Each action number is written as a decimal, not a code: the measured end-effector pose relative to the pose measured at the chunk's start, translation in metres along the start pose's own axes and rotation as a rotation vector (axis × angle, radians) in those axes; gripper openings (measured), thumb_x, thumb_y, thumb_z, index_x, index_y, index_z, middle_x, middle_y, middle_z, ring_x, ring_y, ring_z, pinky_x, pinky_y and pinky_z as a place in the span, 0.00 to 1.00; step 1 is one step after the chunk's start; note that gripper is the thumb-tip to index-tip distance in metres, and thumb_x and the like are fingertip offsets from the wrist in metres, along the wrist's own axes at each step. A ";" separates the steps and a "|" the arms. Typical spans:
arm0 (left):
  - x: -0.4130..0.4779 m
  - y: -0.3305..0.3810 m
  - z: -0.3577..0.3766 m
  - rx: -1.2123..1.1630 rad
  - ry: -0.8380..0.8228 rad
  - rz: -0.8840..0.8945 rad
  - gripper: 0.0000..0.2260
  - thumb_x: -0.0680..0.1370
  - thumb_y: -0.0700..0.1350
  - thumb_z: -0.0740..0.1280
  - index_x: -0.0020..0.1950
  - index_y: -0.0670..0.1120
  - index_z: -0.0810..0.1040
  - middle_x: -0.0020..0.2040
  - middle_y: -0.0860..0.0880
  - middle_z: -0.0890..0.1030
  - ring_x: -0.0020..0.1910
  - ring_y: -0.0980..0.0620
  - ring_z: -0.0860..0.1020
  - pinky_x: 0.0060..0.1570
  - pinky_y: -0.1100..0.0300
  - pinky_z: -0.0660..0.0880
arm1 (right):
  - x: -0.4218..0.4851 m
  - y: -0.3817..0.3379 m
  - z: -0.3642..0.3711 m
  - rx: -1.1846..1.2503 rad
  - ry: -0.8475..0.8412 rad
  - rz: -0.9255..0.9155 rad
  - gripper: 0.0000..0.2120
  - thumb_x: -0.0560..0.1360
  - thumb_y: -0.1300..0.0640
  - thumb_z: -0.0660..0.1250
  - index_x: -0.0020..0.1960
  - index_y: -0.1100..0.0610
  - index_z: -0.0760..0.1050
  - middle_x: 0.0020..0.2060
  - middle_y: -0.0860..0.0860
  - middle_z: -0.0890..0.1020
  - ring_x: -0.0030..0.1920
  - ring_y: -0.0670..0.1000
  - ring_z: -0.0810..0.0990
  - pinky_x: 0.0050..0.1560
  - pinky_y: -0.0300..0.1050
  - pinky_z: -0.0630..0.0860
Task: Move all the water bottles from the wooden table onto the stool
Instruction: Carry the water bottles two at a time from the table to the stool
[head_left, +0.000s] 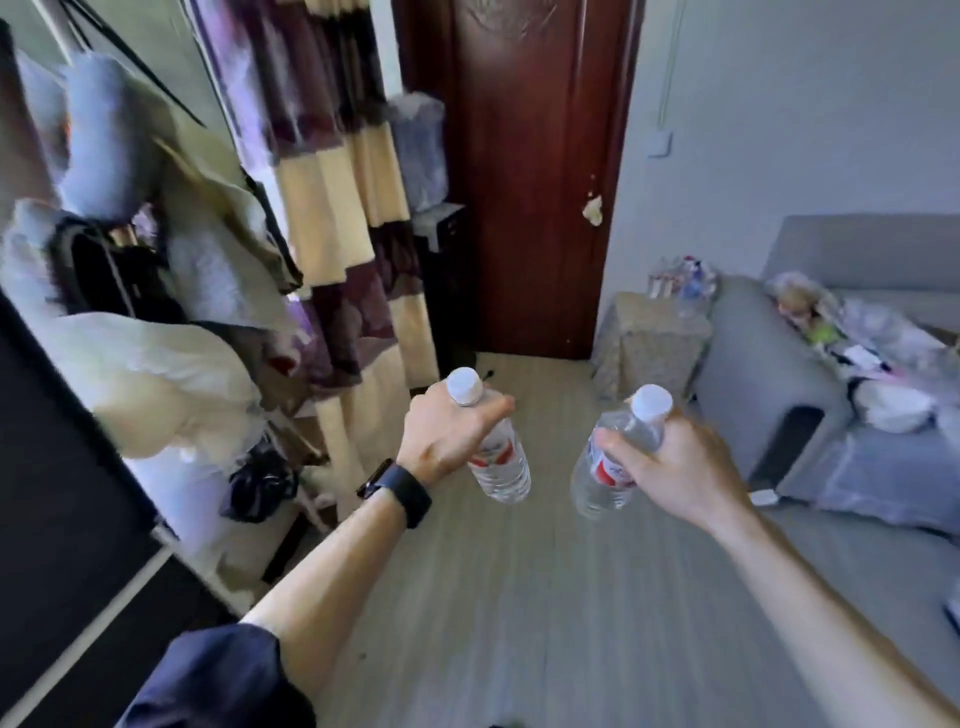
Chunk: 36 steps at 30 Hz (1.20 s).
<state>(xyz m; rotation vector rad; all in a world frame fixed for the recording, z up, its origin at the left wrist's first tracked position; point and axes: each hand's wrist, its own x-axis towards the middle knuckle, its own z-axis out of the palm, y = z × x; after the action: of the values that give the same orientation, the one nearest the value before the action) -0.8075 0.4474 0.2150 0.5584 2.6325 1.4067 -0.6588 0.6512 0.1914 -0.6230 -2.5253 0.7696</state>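
- Head view, looking forward and down: a person stands in a room with both arms stretched out over a pale wood-look floor (519, 597), carrying one water bottle in each hand.
- The left hand (447, 441) is curled shut around the neck and shoulder of a clear bottle (501, 462) with a white cap; the bottle hangs below the fist, tilted slightly, held clear of the floor. A dark watch (400, 491) sits on that wrist, and a dark sleeve (218, 675) is pushed up near the elbow.
- The right hand (670, 467) is wrapped shut around the upper body of a second clear bottle (610, 462), white cap uppermost, its base leaning towards the left.
- Holding near the tops likely makes it easy to carry two at once and set each down upright.
- Ahead, beside a grey sofa (769, 374) and near a dark red door (524, 182), stands a small covered stool (649, 338) with several bottles on top, though they are blurred.
- The wooden table is not visible.
- Both bottles are well apart from the stool, so the carry appears midway.
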 end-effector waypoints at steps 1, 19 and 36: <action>0.023 0.006 0.012 0.003 -0.018 0.023 0.15 0.64 0.63 0.67 0.41 0.54 0.82 0.38 0.55 0.84 0.44 0.52 0.82 0.49 0.52 0.80 | 0.020 0.006 -0.001 -0.022 0.014 0.008 0.28 0.66 0.26 0.60 0.39 0.53 0.73 0.31 0.45 0.77 0.38 0.55 0.77 0.37 0.44 0.66; 0.391 0.084 0.186 0.047 -0.283 0.148 0.19 0.63 0.66 0.66 0.43 0.55 0.82 0.39 0.57 0.84 0.43 0.58 0.81 0.48 0.54 0.80 | 0.325 0.149 -0.004 -0.120 0.222 0.256 0.30 0.69 0.26 0.63 0.39 0.55 0.72 0.31 0.48 0.79 0.39 0.57 0.77 0.37 0.46 0.70; 0.688 0.109 0.355 0.019 -0.249 0.039 0.08 0.65 0.65 0.69 0.40 0.65 0.82 0.37 0.63 0.83 0.43 0.61 0.81 0.48 0.56 0.81 | 0.643 0.316 0.018 -0.038 0.125 0.298 0.32 0.66 0.25 0.61 0.47 0.54 0.75 0.42 0.52 0.84 0.50 0.61 0.81 0.46 0.49 0.76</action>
<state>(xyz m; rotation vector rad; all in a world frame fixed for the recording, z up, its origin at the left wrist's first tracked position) -1.3236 1.0317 0.1579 0.7392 2.4528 1.2332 -1.0965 1.2182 0.1571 -1.0433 -2.3671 0.7573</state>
